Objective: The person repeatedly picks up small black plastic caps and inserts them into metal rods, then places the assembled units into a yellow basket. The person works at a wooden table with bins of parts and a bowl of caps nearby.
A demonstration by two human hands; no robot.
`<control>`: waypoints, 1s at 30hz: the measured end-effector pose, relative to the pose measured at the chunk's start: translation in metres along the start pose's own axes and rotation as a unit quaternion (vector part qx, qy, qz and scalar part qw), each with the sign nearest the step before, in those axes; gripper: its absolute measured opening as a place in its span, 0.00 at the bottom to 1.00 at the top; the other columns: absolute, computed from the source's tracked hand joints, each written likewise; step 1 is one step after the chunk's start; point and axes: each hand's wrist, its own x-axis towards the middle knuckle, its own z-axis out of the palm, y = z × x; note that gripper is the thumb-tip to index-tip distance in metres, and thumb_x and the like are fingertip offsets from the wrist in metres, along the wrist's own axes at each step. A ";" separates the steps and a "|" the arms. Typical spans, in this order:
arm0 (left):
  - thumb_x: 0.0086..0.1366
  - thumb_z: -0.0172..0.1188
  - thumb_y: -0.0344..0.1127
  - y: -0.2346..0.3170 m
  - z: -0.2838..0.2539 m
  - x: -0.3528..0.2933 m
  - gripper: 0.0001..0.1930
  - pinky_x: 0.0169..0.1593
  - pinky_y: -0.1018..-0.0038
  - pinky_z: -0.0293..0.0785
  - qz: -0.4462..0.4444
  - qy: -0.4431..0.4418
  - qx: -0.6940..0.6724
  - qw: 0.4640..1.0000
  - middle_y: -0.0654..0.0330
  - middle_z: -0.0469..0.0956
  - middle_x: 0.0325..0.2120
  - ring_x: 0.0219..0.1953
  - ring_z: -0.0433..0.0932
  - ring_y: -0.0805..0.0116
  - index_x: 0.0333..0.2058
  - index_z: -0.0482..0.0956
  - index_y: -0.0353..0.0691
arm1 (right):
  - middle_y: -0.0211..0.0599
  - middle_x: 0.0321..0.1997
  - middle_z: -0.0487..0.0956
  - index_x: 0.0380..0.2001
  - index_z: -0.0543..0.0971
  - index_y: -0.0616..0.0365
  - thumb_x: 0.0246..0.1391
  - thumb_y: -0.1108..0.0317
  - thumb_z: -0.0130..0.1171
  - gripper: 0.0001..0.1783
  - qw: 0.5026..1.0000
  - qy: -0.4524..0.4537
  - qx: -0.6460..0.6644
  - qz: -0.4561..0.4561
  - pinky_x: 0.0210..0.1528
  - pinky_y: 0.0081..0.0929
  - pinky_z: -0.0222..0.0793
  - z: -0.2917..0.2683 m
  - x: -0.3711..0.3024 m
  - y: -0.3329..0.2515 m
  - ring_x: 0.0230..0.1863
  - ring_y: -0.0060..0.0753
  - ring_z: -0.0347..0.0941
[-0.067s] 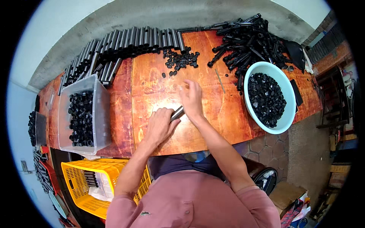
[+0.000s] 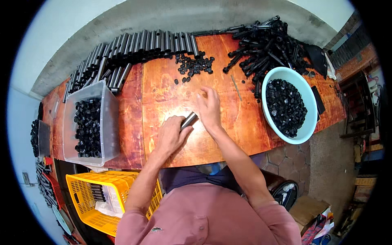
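My left hand [image 2: 171,132] is wrapped around a short dark metal tube [image 2: 189,120] above the middle of the wooden table. The tube slants up to the right, and its shiny far end sticks out past my thumb; the lower part is hidden in the hand. Just right of that end is my right hand [image 2: 209,110], its wrist close to the tube. Its fingers point away from me, somewhat apart and bent, and nothing shows between them. Beyond the hands, small black plugs [image 2: 196,66] lie scattered on the table.
Stacked metal tubes [image 2: 143,43] line the back left. A clear plastic bin [image 2: 110,134] of black parts stands left, a light blue basin [image 2: 312,110] of black pieces right. Black rods [image 2: 269,49] are heaped at the back right, near a thin stick [image 2: 236,87]. Below left sits a yellow crate [image 2: 122,179].
My right hand has shifted slightly to the right, its fingers moving with it. The tube in my left hand has tilted a little and stays in about the same place.
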 end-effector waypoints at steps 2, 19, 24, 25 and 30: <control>0.66 0.62 0.43 -0.010 0.007 -0.006 0.20 0.41 0.59 0.73 -0.085 0.067 -0.121 0.987 0.47 0.80 0.32 0.36 0.79 0.51 0.49 0.77 0.33 | 0.45 0.49 0.76 0.48 0.76 0.64 0.61 0.64 0.59 0.17 0.996 -0.029 0.054 0.059 0.63 0.40 0.62 -0.015 -0.013 0.005 0.56 0.46 0.70; 0.76 0.50 0.40 -0.028 -0.002 -0.026 0.15 0.28 0.75 0.76 -0.252 0.141 -0.593 0.752 0.58 0.77 0.26 0.22 0.74 0.75 0.49 0.72 0.33 | 0.41 0.38 0.78 0.38 0.82 0.59 0.53 0.72 0.63 0.08 0.957 -0.066 -0.200 -0.201 0.47 0.41 0.69 0.001 0.011 0.018 0.45 0.47 0.75; 0.76 0.51 0.39 -0.030 0.000 -0.025 0.15 0.29 0.76 0.74 -0.240 0.138 -0.594 0.756 0.58 0.77 0.26 0.22 0.73 0.75 0.51 0.72 0.32 | 0.44 0.41 0.80 0.41 0.81 0.60 0.55 0.71 0.62 0.11 0.967 -0.056 -0.182 -0.172 0.49 0.43 0.71 0.010 0.056 0.024 0.45 0.51 0.77; 0.76 0.51 0.38 -0.030 0.000 -0.024 0.15 0.29 0.76 0.74 -0.241 0.134 -0.589 0.760 0.58 0.77 0.26 0.22 0.73 0.75 0.52 0.72 0.32 | 0.44 0.41 0.79 0.41 0.81 0.60 0.55 0.70 0.62 0.11 0.965 -0.062 -0.189 -0.172 0.48 0.43 0.71 0.013 0.061 0.023 0.44 0.50 0.77; 0.75 0.52 0.37 -0.033 -0.002 -0.026 0.15 0.29 0.77 0.73 -0.237 0.126 -0.588 0.763 0.59 0.77 0.27 0.23 0.74 0.75 0.53 0.72 0.32 | 0.42 0.37 0.77 0.40 0.82 0.61 0.53 0.70 0.65 0.11 0.937 -0.082 -0.260 -0.217 0.49 0.42 0.70 0.049 0.073 0.003 0.44 0.47 0.75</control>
